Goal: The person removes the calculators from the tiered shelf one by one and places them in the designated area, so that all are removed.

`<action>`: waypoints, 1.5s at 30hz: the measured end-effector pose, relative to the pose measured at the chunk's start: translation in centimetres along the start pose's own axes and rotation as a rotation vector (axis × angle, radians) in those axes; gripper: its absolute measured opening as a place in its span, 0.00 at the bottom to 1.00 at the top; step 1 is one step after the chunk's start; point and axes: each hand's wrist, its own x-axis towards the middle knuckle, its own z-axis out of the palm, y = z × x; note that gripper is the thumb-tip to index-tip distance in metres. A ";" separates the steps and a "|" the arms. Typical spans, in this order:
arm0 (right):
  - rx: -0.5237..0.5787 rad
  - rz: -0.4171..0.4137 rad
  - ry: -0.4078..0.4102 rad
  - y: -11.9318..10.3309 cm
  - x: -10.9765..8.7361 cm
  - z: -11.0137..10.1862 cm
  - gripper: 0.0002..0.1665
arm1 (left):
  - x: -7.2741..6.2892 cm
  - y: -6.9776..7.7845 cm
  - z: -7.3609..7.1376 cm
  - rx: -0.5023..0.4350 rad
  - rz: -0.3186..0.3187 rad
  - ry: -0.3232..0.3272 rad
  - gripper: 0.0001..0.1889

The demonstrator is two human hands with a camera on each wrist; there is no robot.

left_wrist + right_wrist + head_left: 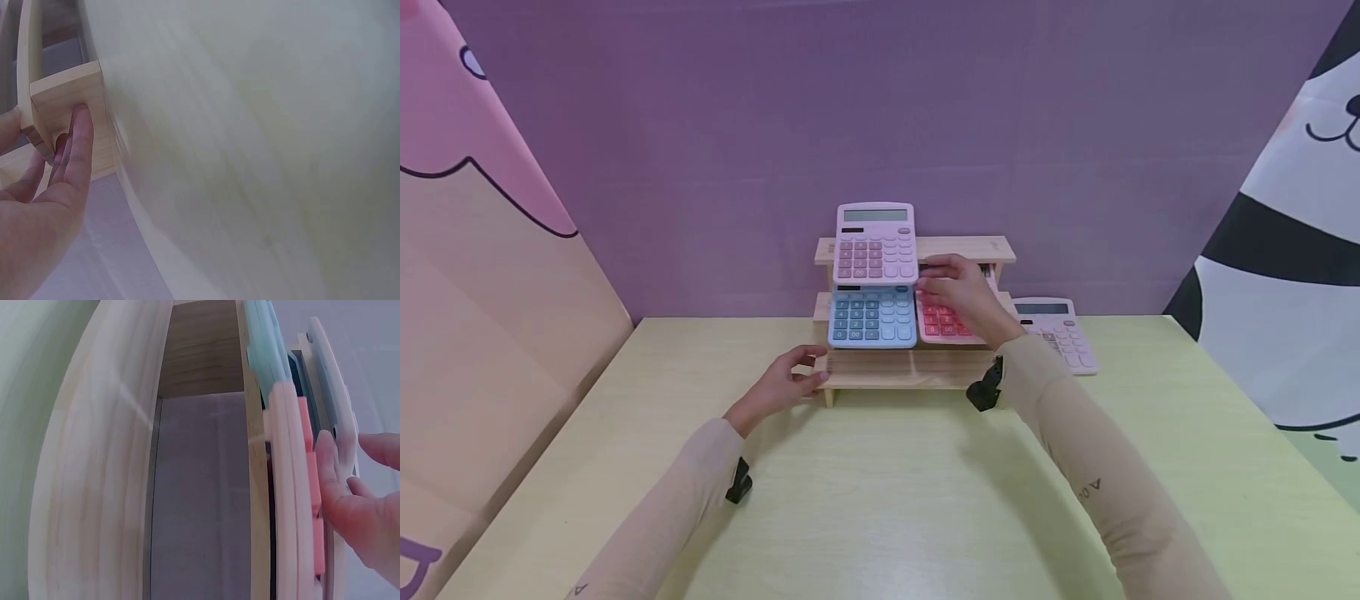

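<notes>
My left hand (781,385) grips the left end of the lowest board of a stepped wooden rack (880,371). In the left wrist view its fingers (78,147) reach under that board. Up at the top step, my right hand (962,296) pinches the lower right edge of a pale pink calculator (876,242), which leans upright there. The right wrist view shows thumb and finger on either side of that calculator's edge (337,394). A blue calculator (872,317) stands on the middle step, beside a pink calculator with red keys (942,327), partly hidden behind the right hand.
Another pale pink calculator (1067,337) leans at the rack's right side, partly covered by the right sleeve. The pale wood-look table (880,492) stretches out in front, a purple backdrop (737,167) rises behind, and printed panels flank both sides.
</notes>
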 end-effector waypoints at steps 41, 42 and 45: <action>0.176 -0.020 0.105 1.0 0.4 2.5 0.29 | -0.2 0.2 0.1 0.005 0.033 -0.012 0.26; 0.182 -0.018 0.109 1.0 0.4 2.5 0.29 | 0.1 -0.2 0.0 0.001 0.033 -0.011 0.26; 0.197 -0.007 0.123 0.9 0.4 2.7 0.29 | 0.9 -1.5 0.0 0.003 0.035 -0.005 0.26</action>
